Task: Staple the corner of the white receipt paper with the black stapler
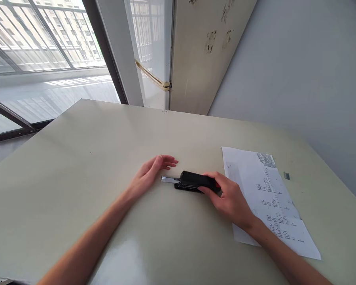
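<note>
stapler (195, 180): right end partly hidden | paper (262, 190): lettering illegibly small | forearms (97, 233): cut off below

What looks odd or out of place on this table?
The stapler has its metal tray sticking out past its body, as if slid open. A small grey piece also lies alone beside the paper.

Bright daylight floods your upper left through the dark-framed window (47, 43), with a railing (62, 11) and pale building (87, 33) beyond; top centre, a glossy door (154, 43) with its gold handle (151, 73); upper right, your blue-grey wall (299, 71); below, a pale tabletop (121, 136), gleaming bottom left.
</note>
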Available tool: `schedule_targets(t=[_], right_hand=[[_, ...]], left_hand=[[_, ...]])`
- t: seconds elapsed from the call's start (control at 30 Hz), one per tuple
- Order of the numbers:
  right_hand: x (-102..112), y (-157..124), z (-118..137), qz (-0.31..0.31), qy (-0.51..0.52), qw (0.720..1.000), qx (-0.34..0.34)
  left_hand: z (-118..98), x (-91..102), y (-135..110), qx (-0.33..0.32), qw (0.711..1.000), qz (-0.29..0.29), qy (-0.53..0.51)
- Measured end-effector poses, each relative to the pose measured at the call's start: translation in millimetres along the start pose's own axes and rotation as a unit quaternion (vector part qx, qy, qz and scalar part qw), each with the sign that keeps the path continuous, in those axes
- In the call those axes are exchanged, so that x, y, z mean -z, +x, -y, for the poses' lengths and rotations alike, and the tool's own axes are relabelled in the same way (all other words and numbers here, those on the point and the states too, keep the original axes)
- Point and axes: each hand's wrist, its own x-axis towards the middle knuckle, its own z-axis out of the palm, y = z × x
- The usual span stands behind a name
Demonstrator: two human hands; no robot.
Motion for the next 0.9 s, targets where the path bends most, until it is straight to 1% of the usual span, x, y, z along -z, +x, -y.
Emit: schedule_targets(t=[0.03, 0.07, 0.1, 0.13, 0.17, 0.23, 0.3, 0.37, 0.47, 0.57, 0.63, 0.67, 0.7, 0.73, 0.77, 0.83, 0.9], right_hand=[[1.3, -3.0, 5.3, -0.001, 0.028, 0.999, -0.033], [3.1, -6.6, 11.4, 0.003, 0.070, 0.995, -0.070], [5.3, -10.6, 17.9, 0.014, 0.125, 0.986, -0.110], [7.7, -14.8, 24.3, 0.033, 0.187, 0.970, -0.151], [10.1, -19.0, 30.3, 0.058, 0.250, 0.948, -0.190], [14.4, -27.1, 39.5, 0.109, 0.360, 0.892, -0.252], [17.5, -34.1, 44.0, 0.142, 0.432, 0.843, -0.286], [19.4, -40.0, 44.4, 0.149, 0.474, 0.816, -0.296], [21.1, -47.0, 41.0, 0.138, 0.500, 0.798, -0.307], [23.5, -52.2, 36.8, 0.124, 0.509, 0.787, -0.325], [26.6, -55.4, 34.1, 0.116, 0.505, 0.788, -0.332], [28.6, -57.1, 32.7, 0.114, 0.496, 0.795, -0.331], [30.9, -58.8, 31.3, 0.113, 0.481, 0.806, -0.326], [33.3, -60.6, 29.7, 0.109, 0.456, 0.824, -0.317], [35.5, -62.4, 28.2, 0.101, 0.422, 0.848, -0.304], [38.7, -65.8, 25.3, 0.061, 0.332, 0.903, -0.266], [40.3, -68.7, 23.5, 0.011, 0.243, 0.945, -0.220]], left_hand=[[2.0, -6.7, 0.8, 0.014, 0.996, -0.028, -0.078], [3.0, -14.0, 1.3, 0.028, 0.986, -0.059, -0.157], [2.6, -21.9, 1.6, 0.043, 0.968, -0.087, -0.230], [1.1, -30.2, 1.6, 0.060, 0.948, -0.107, -0.295], [-1.6, -38.6, 1.1, 0.080, 0.926, -0.119, -0.350], [-8.6, -54.9, -0.4, 0.123, 0.885, -0.127, -0.430], [-15.4, -68.8, -2.0, 0.149, 0.858, -0.129, -0.475], [-20.1, -79.2, -3.0, 0.159, 0.847, -0.130, -0.491], [-24.0, -89.4, -3.9, 0.164, 0.841, -0.136, -0.498], [-28.0, -95.7, -6.4, 0.183, 0.822, -0.156, -0.516], [-30.4, -98.2, -9.5, 0.205, 0.806, -0.167, -0.529], [-30.8, -98.7, -11.4, 0.213, 0.803, -0.167, -0.531], [-30.5, -98.6, -13.1, 0.216, 0.807, -0.163, -0.525], [-29.5, -97.9, -14.7, 0.211, 0.821, -0.158, -0.507], [-27.7, -96.6, -15.8, 0.201, 0.840, -0.155, -0.479], [-23.0, -92.7, -16.5, 0.181, 0.879, -0.157, -0.412], [-18.4, -88.2, -15.3, 0.184, 0.899, -0.175, -0.358]])
